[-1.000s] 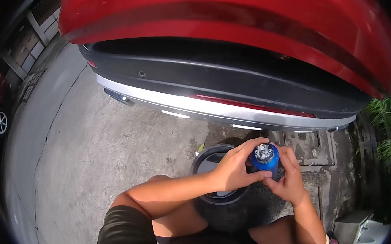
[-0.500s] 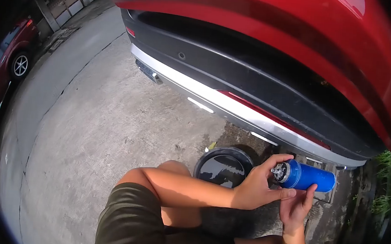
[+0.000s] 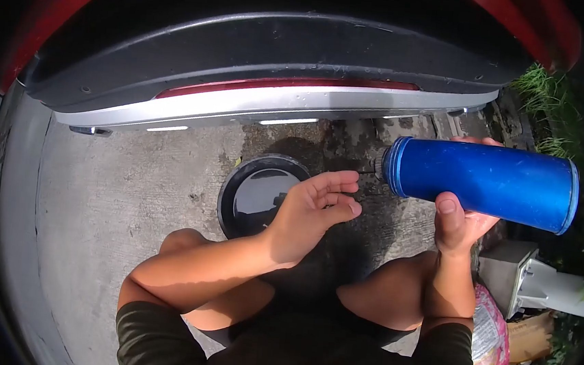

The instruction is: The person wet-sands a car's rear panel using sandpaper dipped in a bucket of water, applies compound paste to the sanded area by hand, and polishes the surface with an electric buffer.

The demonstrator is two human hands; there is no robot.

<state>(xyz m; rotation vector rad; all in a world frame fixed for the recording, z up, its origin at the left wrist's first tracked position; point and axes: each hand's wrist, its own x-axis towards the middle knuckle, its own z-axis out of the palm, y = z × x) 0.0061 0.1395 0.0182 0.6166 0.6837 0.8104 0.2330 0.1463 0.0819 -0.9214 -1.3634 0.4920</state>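
A blue cylindrical bottle lies sideways in the air at the right, its dark ridged neck pointing left. My right hand is wrapped round it from below and behind, with the thumb on the near side. Just left of the neck is my left hand, its fingers curled and partly apart, off the bottle and with nothing visible in it. A thin dark piece sticks out from the neck toward my left fingertips; whether they touch it is unclear.
A black basin with dark liquid stands on the concrete, partly behind my left hand. The car's rear bumper spans the top. At the right are a grey and white object, a pink bag and grass.
My left hand has come off the bottle and moved left. My right hand holds the bottle higher and closer to the camera. The view has turned, bringing the basin further left.
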